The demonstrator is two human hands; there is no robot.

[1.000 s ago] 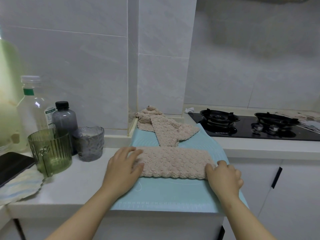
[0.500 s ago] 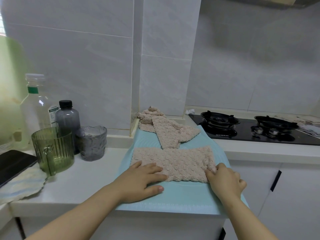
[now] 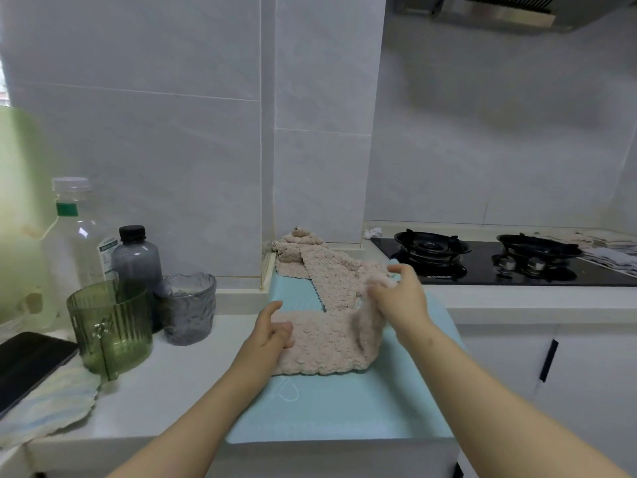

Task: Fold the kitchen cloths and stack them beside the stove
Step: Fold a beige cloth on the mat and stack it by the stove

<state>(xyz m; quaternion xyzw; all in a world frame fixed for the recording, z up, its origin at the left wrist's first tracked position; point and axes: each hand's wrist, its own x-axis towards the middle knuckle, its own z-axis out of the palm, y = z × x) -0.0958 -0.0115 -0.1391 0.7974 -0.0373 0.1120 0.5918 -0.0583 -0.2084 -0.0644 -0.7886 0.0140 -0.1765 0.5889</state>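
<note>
A beige textured kitchen cloth [image 3: 324, 343], folded into a strip, lies across a light blue mat [image 3: 344, 412] on the white counter. My left hand [image 3: 269, 339] presses down on the cloth's left end. My right hand [image 3: 396, 294] grips the cloth's right end and holds it lifted off the mat, curling over toward the left. Behind it a second beige cloth [image 3: 327, 267] lies crumpled against the wall corner. The black gas stove [image 3: 499, 263] sits to the right.
On the left stand a green ribbed cup [image 3: 110, 332], a grey glass [image 3: 189, 308], a dark bottle [image 3: 136, 260] and a clear bottle [image 3: 74, 236]. A black phone [image 3: 27, 363] rests on a pale cloth [image 3: 48, 408]. More cloths [image 3: 606, 250] lie beyond the stove.
My right hand has taken hold of the cloth's right end and raised it up and leftward. My left hand slid onto the cloth's left end.
</note>
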